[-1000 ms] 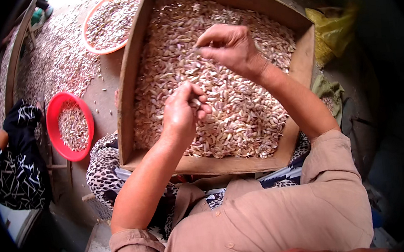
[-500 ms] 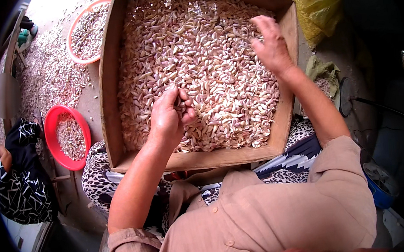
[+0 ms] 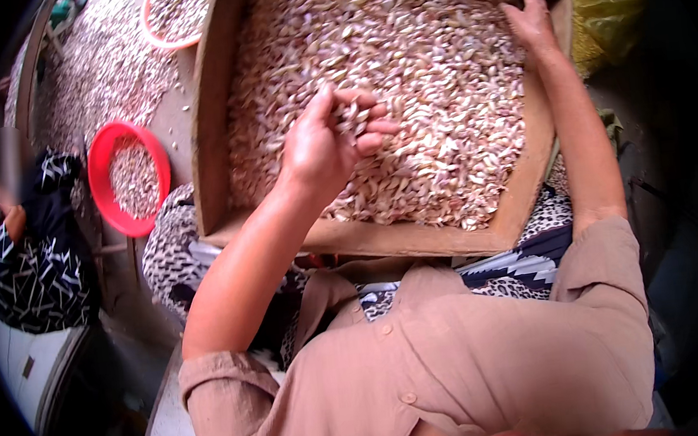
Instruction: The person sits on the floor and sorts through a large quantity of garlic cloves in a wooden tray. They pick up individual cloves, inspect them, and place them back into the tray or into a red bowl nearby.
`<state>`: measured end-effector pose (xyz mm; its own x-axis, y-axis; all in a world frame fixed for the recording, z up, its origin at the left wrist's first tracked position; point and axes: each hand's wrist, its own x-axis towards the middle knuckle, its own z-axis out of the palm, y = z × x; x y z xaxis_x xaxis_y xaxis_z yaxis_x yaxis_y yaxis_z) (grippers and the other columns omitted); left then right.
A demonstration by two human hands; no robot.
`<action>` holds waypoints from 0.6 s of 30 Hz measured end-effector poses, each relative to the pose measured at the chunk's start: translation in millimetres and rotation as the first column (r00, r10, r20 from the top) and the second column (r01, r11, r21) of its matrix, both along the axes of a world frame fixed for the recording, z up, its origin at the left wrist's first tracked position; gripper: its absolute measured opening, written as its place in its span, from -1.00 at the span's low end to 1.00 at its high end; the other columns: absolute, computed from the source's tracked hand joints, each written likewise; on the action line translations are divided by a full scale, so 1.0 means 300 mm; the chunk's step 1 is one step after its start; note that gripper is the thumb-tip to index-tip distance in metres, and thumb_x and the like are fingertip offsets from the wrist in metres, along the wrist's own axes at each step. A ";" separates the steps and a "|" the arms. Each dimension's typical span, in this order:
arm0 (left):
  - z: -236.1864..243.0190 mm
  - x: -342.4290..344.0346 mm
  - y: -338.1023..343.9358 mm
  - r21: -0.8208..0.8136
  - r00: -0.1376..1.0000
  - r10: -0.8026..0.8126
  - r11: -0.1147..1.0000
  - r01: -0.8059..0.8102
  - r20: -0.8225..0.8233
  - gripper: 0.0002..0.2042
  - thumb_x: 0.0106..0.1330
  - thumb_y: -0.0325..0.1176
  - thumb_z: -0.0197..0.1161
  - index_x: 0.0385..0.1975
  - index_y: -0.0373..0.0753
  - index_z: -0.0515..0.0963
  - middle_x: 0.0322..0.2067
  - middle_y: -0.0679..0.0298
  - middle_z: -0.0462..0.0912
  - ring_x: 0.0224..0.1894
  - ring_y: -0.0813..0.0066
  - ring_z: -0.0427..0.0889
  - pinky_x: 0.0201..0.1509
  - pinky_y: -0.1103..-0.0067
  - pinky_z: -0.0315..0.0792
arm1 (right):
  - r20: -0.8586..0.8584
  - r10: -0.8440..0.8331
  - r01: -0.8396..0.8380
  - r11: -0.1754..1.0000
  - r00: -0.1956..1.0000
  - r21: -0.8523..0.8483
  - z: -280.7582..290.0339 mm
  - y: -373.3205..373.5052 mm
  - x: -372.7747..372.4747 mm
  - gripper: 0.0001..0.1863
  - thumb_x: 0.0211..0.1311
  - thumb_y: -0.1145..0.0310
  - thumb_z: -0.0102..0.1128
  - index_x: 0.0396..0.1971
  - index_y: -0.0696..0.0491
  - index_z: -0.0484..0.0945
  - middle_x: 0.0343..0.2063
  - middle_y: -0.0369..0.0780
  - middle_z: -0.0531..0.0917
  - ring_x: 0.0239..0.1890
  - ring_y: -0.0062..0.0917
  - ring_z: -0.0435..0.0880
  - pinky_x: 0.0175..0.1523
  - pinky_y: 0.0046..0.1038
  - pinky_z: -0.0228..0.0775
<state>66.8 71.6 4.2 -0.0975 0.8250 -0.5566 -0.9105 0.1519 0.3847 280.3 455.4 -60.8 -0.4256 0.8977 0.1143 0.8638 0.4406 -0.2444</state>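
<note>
A wooden tray [image 3: 351,238] full of garlic cloves [image 3: 432,128] rests across my lap. Over its left middle part, my left hand [image 3: 325,137] is palm up with fingers curled around a small handful of garlic cloves [image 3: 350,121]. My right hand [image 3: 533,23] is by the tray's right wall near the far corner, thumb and fingers apart, holding nothing that I can see. Whether its fingertips touch the cloves or the wood is unclear.
A red basin [image 3: 163,164] of cloves stands left of the tray, and a second orange-rimmed basin [image 3: 152,32] lies beyond. Loose cloves [image 3: 109,81] cover the floor there. Another person [image 3: 40,245] sits at far left. A yellow bag [image 3: 602,25] is at far right.
My left hand has turned palm up and loosened, showing the cloves in it. My right hand has moved outward to the tray's right wall. The whole view has shifted somewhat.
</note>
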 end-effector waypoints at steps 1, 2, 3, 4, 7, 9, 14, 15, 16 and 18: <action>0.020 0.008 0.013 -0.046 0.999 0.002 0.999 -0.004 -0.035 -0.48 0.66 -0.03 -0.30 -0.11 -0.37 0.51 -0.11 -0.03 0.60 -0.12 0.07 0.73 -0.15 0.48 0.67 | 0.042 -0.034 0.035 0.999 0.999 -0.020 -0.003 -0.010 -0.005 -0.21 0.13 -0.03 0.32 0.31 0.08 0.41 0.22 0.14 0.47 0.26 0.03 0.48 0.36 -0.12 0.33; 0.035 0.009 0.013 -0.069 0.998 0.026 0.997 -0.030 -0.064 -0.45 0.66 -0.03 -0.34 -0.10 -0.39 0.51 -0.08 -0.06 0.59 -0.08 0.01 0.72 -0.11 0.46 0.70 | 0.081 -0.046 0.050 0.998 0.996 -0.047 0.011 -0.047 -0.033 -0.20 0.13 -0.06 0.31 0.32 0.08 0.40 0.23 0.16 0.46 0.28 0.05 0.45 0.36 -0.10 0.31; 0.042 0.013 0.017 -0.057 0.998 0.034 0.998 -0.037 -0.061 -0.44 0.66 -0.02 -0.36 -0.10 -0.40 0.51 -0.06 -0.08 0.59 -0.06 -0.02 0.72 -0.09 0.46 0.71 | 0.101 -0.011 0.013 1.000 0.995 -0.021 0.011 -0.079 -0.038 -0.19 0.13 -0.07 0.31 0.32 0.07 0.40 0.24 0.13 0.47 0.29 0.03 0.44 0.37 -0.09 0.30; 0.048 0.010 0.016 -0.046 0.997 0.040 0.998 -0.043 -0.059 -0.42 0.66 -0.01 -0.39 -0.11 -0.40 0.51 -0.04 -0.09 0.58 -0.04 -0.04 0.72 -0.07 0.45 0.72 | 0.122 0.022 -0.023 1.000 0.992 0.004 0.009 -0.112 -0.046 -0.18 0.12 -0.09 0.32 0.33 0.06 0.41 0.24 0.11 0.47 0.30 0.01 0.43 0.37 -0.08 0.29; 0.045 0.005 0.017 -0.012 0.999 0.029 0.999 -0.030 -0.025 -0.33 0.65 0.03 -0.49 -0.01 -0.46 0.50 0.01 -0.15 0.55 0.05 -0.10 0.67 0.02 0.42 0.70 | -0.011 0.244 -0.243 0.965 0.970 -0.097 0.043 -0.208 -0.046 -0.20 0.13 -0.09 0.31 0.31 0.06 0.43 0.25 0.04 0.48 0.33 -0.06 0.40 0.37 -0.08 0.27; 0.049 0.003 0.011 0.011 0.999 0.031 0.999 -0.031 -0.015 -0.30 0.65 0.04 -0.53 0.07 -0.51 0.47 0.03 -0.18 0.54 0.12 -0.13 0.62 0.10 0.38 0.68 | -0.156 0.435 -0.461 0.815 0.887 -0.351 0.155 -0.322 -0.082 -0.33 0.20 0.05 0.30 0.27 0.08 0.48 0.19 -0.08 0.55 0.18 -0.31 0.54 0.23 -0.24 0.42; 0.068 0.011 0.018 0.020 1.000 0.027 0.999 -0.027 -0.012 -0.29 0.64 0.05 -0.54 0.11 -0.53 0.42 0.04 -0.19 0.54 0.11 -0.12 0.63 0.13 0.34 0.66 | -0.495 0.158 -0.478 0.609 0.855 -0.632 0.381 -0.544 -0.037 -0.61 0.29 0.46 0.23 0.12 0.10 0.61 -0.07 -0.27 0.71 -0.17 -0.69 0.64 -0.08 -0.60 0.49; 0.064 0.009 0.016 0.035 1.000 0.023 0.999 -0.023 -0.014 -0.29 0.64 0.05 -0.54 0.12 -0.53 0.41 0.05 -0.18 0.54 0.11 -0.11 0.63 0.14 0.34 0.66 | -0.494 0.196 -0.478 0.687 0.847 -0.547 0.405 -0.563 -0.028 -0.64 0.30 0.45 0.23 0.10 0.11 0.62 -0.10 -0.29 0.71 -0.18 -0.70 0.63 -0.09 -0.61 0.49; 0.060 0.011 0.014 0.050 1.000 0.019 0.999 -0.018 -0.017 -0.29 0.64 0.05 -0.54 0.13 -0.53 0.40 0.05 -0.18 0.54 0.11 -0.10 0.64 0.14 0.33 0.66 | -0.489 0.234 -0.475 0.754 0.840 -0.454 0.426 -0.583 -0.017 -0.66 0.30 0.45 0.24 0.07 0.12 0.64 -0.12 -0.30 0.72 -0.20 -0.71 0.62 -0.11 -0.62 0.48; 0.046 0.010 0.008 0.078 1.000 0.012 0.997 -0.012 -0.004 -0.34 0.64 0.02 -0.54 0.07 -0.48 0.41 -0.03 -0.09 0.56 0.07 -0.05 0.66 0.06 0.39 0.71 | -0.478 0.121 -0.383 0.775 0.870 -0.502 0.449 -0.623 -0.004 -0.71 0.31 0.45 0.25 0.01 0.15 0.66 -0.21 -0.33 0.72 -0.21 -0.74 0.60 -0.10 -0.64 0.46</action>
<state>69.9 73.9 17.9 -0.1100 0.8648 -0.4899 -0.9101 0.1105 0.3994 279.1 268.5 73.8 -0.6788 0.7155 -0.1651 0.5071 0.2942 -0.8101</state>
